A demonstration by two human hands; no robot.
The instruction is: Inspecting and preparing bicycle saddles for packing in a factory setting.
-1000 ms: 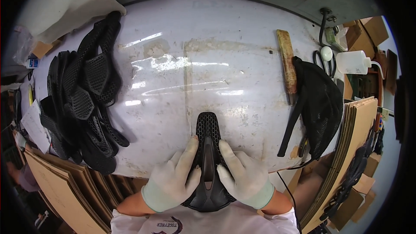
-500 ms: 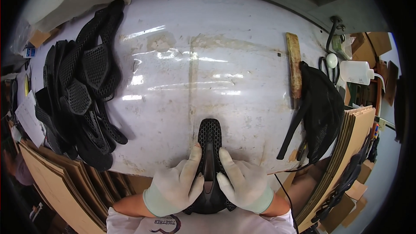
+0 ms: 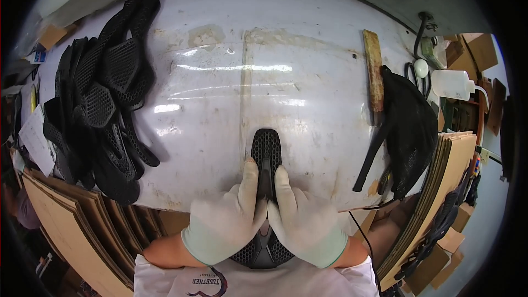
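A black bicycle saddle with a honeycomb surface and a long middle groove is held close to my body, its narrow nose pointing away over the table. My left hand, in a whitish glove, grips its left side with the thumb along the nose edge. On the other side my gloved right hand holds the saddle in the same way. Other fingers of both hands meet over the groove and cover the saddle's middle. Behind them the wide rear, also honeycombed, shows against my shirt. Fingers under the saddle are hidden.
A pile of black honeycomb-patterned pieces lies on the white table at the left. To the right are a worn flat stick, a black mesh bag-like item and a squeeze bottle. Cardboard sheets stand below the table edge.
Both hands have come closer together over the groove, with fingers now touching. The saddle's nose has moved a little farther out over the table. The view has shifted slightly.
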